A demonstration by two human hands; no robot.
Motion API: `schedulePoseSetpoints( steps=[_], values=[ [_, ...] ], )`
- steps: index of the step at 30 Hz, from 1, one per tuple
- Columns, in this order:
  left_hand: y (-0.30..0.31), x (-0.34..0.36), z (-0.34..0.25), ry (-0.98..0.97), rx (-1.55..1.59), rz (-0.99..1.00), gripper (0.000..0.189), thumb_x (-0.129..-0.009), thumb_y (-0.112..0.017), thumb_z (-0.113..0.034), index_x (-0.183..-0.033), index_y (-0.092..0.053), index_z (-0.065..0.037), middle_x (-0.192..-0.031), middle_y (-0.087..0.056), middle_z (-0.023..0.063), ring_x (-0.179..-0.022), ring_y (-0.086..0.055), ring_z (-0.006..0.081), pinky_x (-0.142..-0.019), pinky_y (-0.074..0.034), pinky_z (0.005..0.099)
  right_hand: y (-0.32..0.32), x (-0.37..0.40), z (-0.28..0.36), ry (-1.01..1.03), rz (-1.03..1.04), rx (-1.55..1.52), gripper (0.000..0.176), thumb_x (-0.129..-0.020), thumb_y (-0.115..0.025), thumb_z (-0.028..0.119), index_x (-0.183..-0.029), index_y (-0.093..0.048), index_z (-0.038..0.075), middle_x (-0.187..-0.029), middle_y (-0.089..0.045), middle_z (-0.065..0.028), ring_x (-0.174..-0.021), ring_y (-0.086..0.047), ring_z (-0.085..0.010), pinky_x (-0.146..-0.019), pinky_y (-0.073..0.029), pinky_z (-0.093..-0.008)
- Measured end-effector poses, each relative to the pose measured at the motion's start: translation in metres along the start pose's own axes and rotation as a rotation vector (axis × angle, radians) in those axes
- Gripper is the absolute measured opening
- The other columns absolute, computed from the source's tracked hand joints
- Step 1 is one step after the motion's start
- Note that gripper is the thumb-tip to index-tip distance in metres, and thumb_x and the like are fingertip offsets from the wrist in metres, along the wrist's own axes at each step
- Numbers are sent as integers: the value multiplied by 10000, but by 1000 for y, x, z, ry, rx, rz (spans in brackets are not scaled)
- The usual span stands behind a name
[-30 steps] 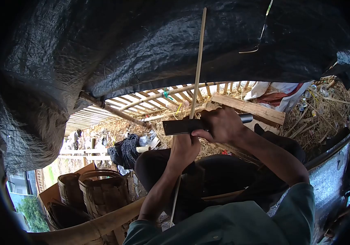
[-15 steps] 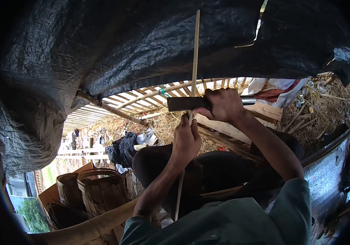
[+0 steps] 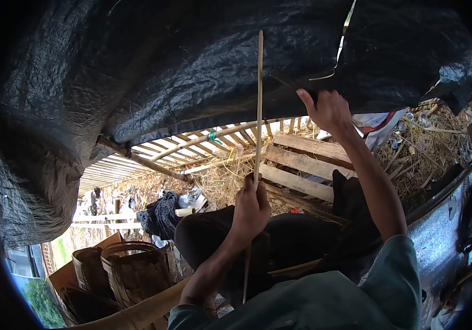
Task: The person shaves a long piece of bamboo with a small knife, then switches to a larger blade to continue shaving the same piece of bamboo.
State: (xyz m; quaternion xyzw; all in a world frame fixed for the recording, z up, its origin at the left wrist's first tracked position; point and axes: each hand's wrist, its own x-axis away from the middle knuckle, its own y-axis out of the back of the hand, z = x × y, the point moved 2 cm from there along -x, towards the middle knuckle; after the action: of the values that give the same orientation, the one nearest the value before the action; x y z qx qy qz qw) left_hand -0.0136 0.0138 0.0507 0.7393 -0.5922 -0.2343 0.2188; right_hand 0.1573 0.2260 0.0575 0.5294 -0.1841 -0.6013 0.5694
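Note:
A long thin bamboo strip (image 3: 259,104) stands almost upright in view, gripped by my left hand (image 3: 250,212) at about its middle. Its lower end runs down past my forearm to my lap. My right hand (image 3: 328,113) is raised to the right of the strip, closed round the handle of a dark-bladed knife (image 3: 285,80), with the thumb extended. The blade points up and left toward the strip without touching it and is hard to see against the black tarp.
A black plastic tarp (image 3: 192,66) hangs ahead. Beyond my knees lie wooden planks (image 3: 302,158), straw (image 3: 230,179) and a slatted bamboo fence (image 3: 178,147). Woven baskets (image 3: 137,272) stand at lower left, behind a bamboo pole (image 3: 153,297). A dark cloth (image 3: 161,215) lies near my left knee.
My right hand has moved the knife up and away from the strip, where it had been across it just above my left hand. My left hand and the strip have shifted slightly down.

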Motion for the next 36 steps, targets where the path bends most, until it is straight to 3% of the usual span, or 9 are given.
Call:
schedulePoseSetpoints(
  steps=[5, 6, 9, 11, 14, 20, 22, 26, 36],
  values=[
    [-6, -4, 14, -133, 207, -146, 128, -896, -544, -73, -933, -472, 26, -613, -535, 148, -453, -525, 264, -450, -386, 388, 4, 22, 28, 162, 151, -205, 520, -908, -511, 445, -700, -638, -15, -560, -562, -219, -563, -584, -418, -521, -477, -461],
    [-8, -4, 27, 204, 438, -29, 127, -884, -590, -92, -913, -499, -8, -615, -514, 51, -451, -467, 120, -426, -368, 309, 4, 30, 37, 227, 156, -246, 574, -893, -495, 511, -716, -656, -10, -561, -585, -201, -558, -610, -392, -523, -503, -442],
    [3, -6, 10, 366, 585, 72, 121, -895, -560, -113, -973, -517, -32, -599, -438, -20, -470, -399, 52, -436, -339, 224, 7, 58, 64, 412, 263, -270, 616, -869, -483, 592, -792, -663, 9, -555, -605, -157, -542, -633, -353, -534, -524, -415],
    [7, -7, 7, 348, 633, 94, 72, -890, -561, -88, -904, -512, -36, -604, -465, -11, -476, -436, 55, -429, -345, 226, 10, 73, 77, 446, 383, -353, 632, -837, -490, 642, -769, -629, 29, -589, -616, -142, -569, -644, -331, -557, -520, -413],
    [10, -4, 20, 255, 657, 123, 35, -881, -569, -26, -902, -540, -28, -632, -516, -5, -490, -484, 55, -417, -357, 220, 8, 92, 88, 546, 338, -304, 663, -826, -471, 673, -763, -620, 31, -594, -619, -131, -558, -646, -319, -543, -520, -403],
    [10, 1, 15, 203, 367, 5, 70, -861, -535, -15, -820, -590, 2, -587, -531, 17, -477, -509, 71, -411, -371, 214, -5, 104, 87, 557, 348, -304, 698, -813, -451, 705, -750, -620, 30, -574, -610, -125, -534, -644, -298, -519, -521, -397],
    [3, -1, 28, 42, 252, -84, 31, -826, -597, -26, -841, -590, -1, -584, -518, 14, -496, -494, 61, -448, -376, 223, -10, 103, 84, 590, 323, -327, 704, -803, -461, 711, -740, -624, 29, -549, -600, -122, -513, -640, -291, -507, -522, -394],
    [1, -1, 7, 75, 208, -101, 105, -804, -656, -42, -858, -575, -3, -554, -447, -18, -520, -390, 27, -463, -318, 219, -5, 74, 77, 406, 283, -197, 726, -766, -498, 729, -725, -655, 21, -495, -582, -121, -472, -632, -291, -479, -521, -379],
    [-4, -13, 12, 134, 365, -104, 157, -817, -676, -60, -904, -593, 39, -578, -556, -7, -505, -491, 25, -449, -368, 200, -3, 66, 72, 397, 312, -201, 740, -816, -444, 711, -771, -662, 5, -563, -609, -164, -575, -660, -326, -580, -545, -405]
  ],
)
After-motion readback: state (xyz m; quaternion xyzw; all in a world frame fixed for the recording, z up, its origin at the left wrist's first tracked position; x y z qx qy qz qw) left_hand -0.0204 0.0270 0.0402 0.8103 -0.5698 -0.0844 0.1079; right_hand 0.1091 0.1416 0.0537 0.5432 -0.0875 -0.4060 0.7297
